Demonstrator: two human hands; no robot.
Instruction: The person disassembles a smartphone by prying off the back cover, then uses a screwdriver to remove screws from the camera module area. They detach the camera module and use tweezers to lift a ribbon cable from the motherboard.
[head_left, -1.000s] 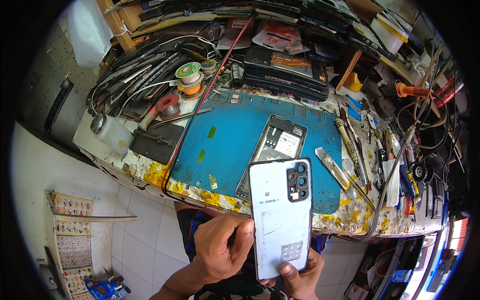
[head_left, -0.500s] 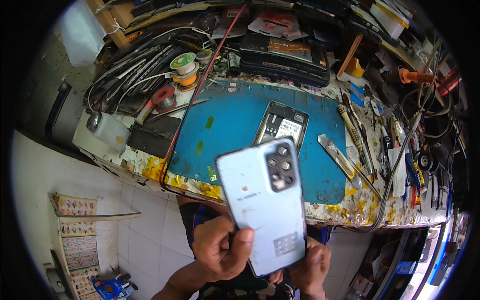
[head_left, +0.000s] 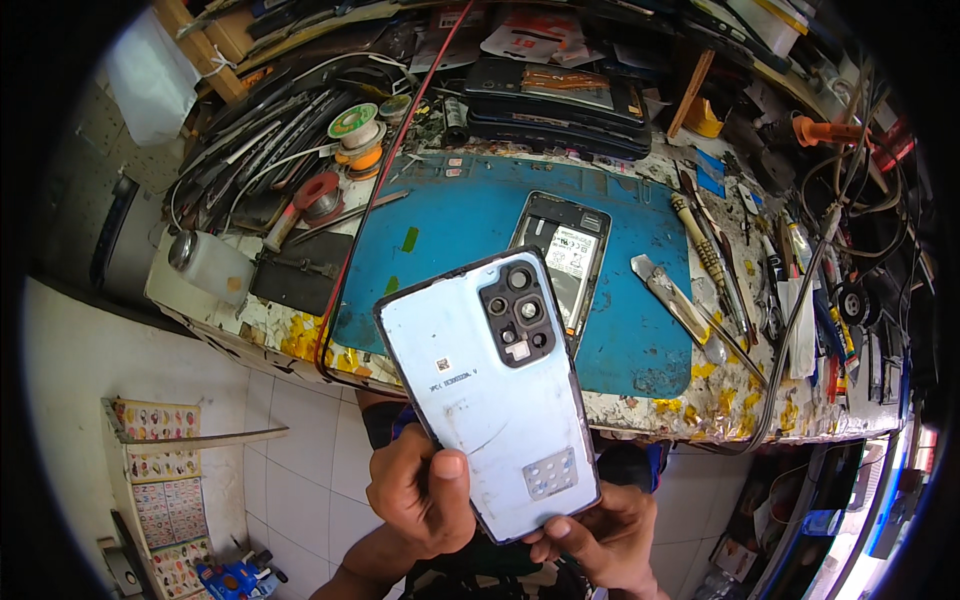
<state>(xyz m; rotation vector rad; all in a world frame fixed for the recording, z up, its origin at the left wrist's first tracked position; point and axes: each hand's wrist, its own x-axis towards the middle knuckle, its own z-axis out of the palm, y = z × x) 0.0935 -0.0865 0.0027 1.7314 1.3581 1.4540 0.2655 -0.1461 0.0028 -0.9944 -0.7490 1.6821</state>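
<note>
A light-blue phone back cover [head_left: 480, 410] with a black camera frame at its upper right is held up in front of the bench, tilted to the left. My left hand [head_left: 420, 495] grips its lower left edge, thumb lying on the face and the other fingers curled at the edge. At the lower right corner my right hand [head_left: 600, 540] pinches the bottom edge, with its thumb in front. Beyond the cover an opened phone [head_left: 565, 250] lies on the blue work mat [head_left: 450, 210], battery and inner parts showing. The cover hides its lower left part.
On the mat's right lie a flat blade-like tool [head_left: 668, 298] and tweezers. Farther right are brushes [head_left: 700, 240] and tangled cables [head_left: 850, 210]. Solder spools [head_left: 320, 197] and a clear bottle [head_left: 212, 262] stand left; stacked phones [head_left: 555, 110] lie behind. A red cable [head_left: 385, 170] crosses the bench.
The back cover has shifted left and slightly up and leans further left. My right thumb has come round onto its bottom edge. More of the opened phone shows.
</note>
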